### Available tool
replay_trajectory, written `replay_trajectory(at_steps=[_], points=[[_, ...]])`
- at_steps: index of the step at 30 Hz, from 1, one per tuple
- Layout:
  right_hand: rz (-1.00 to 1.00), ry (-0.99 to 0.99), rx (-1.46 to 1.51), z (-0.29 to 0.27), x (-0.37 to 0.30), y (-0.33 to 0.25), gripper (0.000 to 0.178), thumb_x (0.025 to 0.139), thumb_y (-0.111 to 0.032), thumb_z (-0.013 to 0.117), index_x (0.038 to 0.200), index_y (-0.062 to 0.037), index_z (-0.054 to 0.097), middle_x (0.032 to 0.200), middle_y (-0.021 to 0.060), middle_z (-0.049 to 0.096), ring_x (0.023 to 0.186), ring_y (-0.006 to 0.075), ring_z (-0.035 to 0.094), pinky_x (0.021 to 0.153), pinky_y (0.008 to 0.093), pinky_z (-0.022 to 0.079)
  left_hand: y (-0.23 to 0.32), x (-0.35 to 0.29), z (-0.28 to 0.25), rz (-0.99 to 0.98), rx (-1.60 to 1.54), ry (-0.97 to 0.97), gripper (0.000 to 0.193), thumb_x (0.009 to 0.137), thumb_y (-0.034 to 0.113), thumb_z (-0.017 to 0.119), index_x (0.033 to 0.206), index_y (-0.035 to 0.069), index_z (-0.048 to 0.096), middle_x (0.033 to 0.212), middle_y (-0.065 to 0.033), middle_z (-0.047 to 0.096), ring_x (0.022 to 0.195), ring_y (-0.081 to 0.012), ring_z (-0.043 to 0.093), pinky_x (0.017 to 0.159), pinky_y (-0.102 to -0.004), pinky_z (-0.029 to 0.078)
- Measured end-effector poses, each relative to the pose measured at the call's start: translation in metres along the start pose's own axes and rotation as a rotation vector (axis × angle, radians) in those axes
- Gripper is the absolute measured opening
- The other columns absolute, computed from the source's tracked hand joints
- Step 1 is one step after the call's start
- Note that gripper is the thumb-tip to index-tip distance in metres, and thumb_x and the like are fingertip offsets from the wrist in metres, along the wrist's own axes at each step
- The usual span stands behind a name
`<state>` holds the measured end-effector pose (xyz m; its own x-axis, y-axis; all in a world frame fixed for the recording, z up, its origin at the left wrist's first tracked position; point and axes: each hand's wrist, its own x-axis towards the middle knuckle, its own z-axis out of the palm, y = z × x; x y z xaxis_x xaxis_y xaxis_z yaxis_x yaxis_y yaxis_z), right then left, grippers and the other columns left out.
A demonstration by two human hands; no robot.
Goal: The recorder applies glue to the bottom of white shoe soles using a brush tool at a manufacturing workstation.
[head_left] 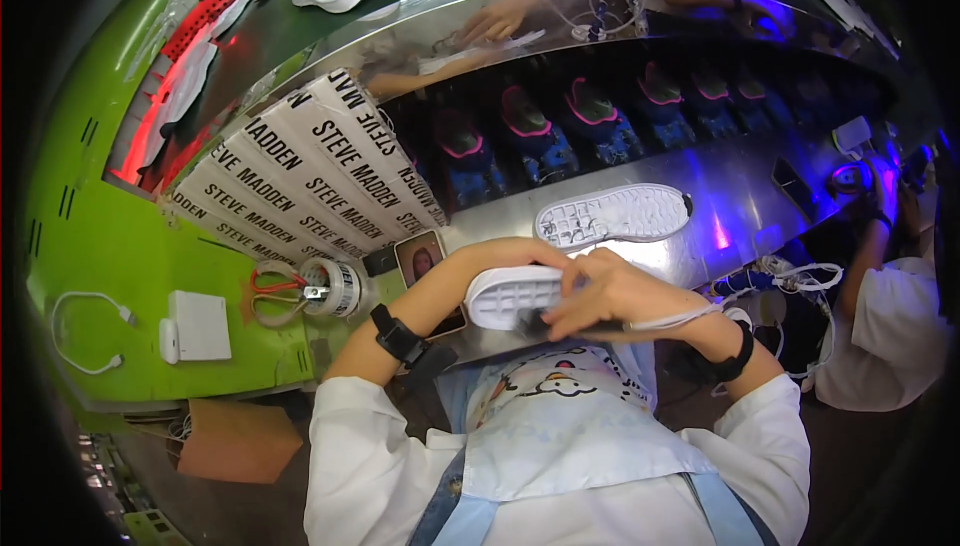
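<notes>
A white shoe sole with a gridded inside stands tilted close in front of my apron. My left hand curls around its far edge and grips it. My right hand is bent over the sole's right part, fingers pinched together. A small dark, blurred thing shows at those fingertips against the sole; its kind cannot be made out. Just beyond my hands a second white sole lies on the metal bench, with dark marks in its grid.
Dark shoe uppers with pink collars line the recess behind the bench. Left are a printed box, tape roll, red-handled scissors, phone and white charger. A co-worker's hand is under blue light at right.
</notes>
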<state>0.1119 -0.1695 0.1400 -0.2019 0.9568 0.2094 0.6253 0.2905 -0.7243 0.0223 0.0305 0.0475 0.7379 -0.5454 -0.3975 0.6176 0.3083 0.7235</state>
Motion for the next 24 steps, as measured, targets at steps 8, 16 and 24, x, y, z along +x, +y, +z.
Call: replay_trajectory(at_steps=[8, 16, 24], points=[[0.227, 0.321, 0.382, -0.003, -0.015, 0.008, 0.025, 0.073, -0.003, 0.071, 0.098, -0.0048, 0.071, 0.092, 0.0101, 0.069, 0.087, 0.016, 0.064, 0.083, 0.0286, 0.049, -0.05, 0.006, 0.03, 0.852, -0.818, 0.082, 0.075, 0.09, 0.059, 0.027, 0.143, 0.005, 0.029, 0.143, -0.0169, 0.037, 0.132, -0.039, 0.032, 0.111, -0.0495, 0.022], [0.099, 0.644, -0.066, 0.061, 0.02, 0.003, 0.024, 0.072, -0.002, 0.071, 0.096, -0.0057, 0.071, 0.088, 0.0096, 0.068, 0.083, 0.0206, 0.062, 0.081, 0.0328, 0.046, -0.044, 0.031, 0.057, 1.113, -1.001, -0.105, 0.073, 0.086, 0.049, 0.047, 0.144, 0.009, 0.025, 0.138, -0.0174, 0.039, 0.116, -0.0358, 0.044, 0.098, -0.0451, 0.042], [0.223, 0.265, 0.533, 0.045, 0.015, -0.007, 0.021, 0.078, -0.008, 0.067, 0.099, -0.0041, 0.068, 0.09, 0.0089, 0.069, 0.082, 0.0153, 0.064, 0.078, 0.0294, 0.049, -0.023, 0.009, 0.022, 0.893, -0.873, -0.236, 0.078, 0.085, 0.05, 0.045, 0.141, -0.002, 0.026, 0.124, -0.0257, 0.049, 0.105, -0.0378, 0.055, 0.087, -0.0458, 0.051]])
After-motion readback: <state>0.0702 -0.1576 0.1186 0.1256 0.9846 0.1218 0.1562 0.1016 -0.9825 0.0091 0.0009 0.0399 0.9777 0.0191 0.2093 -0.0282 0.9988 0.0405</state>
